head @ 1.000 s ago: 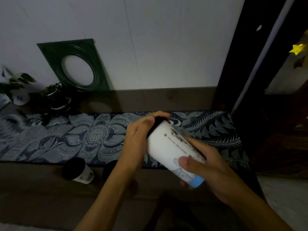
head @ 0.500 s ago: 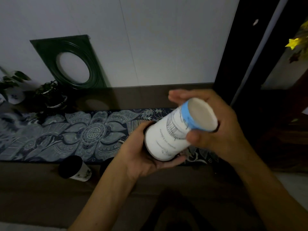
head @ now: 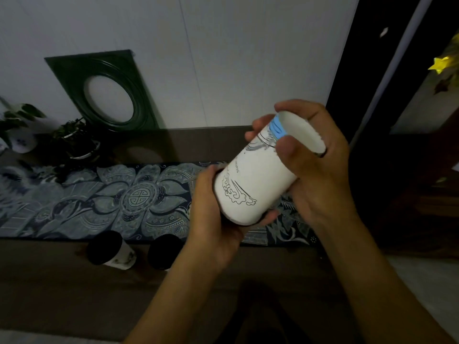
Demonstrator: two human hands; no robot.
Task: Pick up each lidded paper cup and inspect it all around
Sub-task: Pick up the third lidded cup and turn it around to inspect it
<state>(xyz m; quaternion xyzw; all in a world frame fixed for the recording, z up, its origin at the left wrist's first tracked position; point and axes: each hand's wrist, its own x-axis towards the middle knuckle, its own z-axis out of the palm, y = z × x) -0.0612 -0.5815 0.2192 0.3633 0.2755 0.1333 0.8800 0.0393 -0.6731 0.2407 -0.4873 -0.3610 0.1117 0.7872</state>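
At centre right of the frame, I am gripping the white paper cup (head: 258, 180) with both hands: left hand (head: 213, 219) cupping its lid end, right hand (head: 315, 167) grasping the blue-banded base, tilted toward me.

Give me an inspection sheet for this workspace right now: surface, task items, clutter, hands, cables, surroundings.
Surface: dark table with a patterned blue runner.
Job's things: white paper cup held tilted, base up; two black-lidded cups stand on the table.
Clutter: potted plants far left.
Grippers: left hand at the lid end, right hand at the base.
Cables: nothing seen.
Surroundings: pale wall, green round-holed frame leaning against it.
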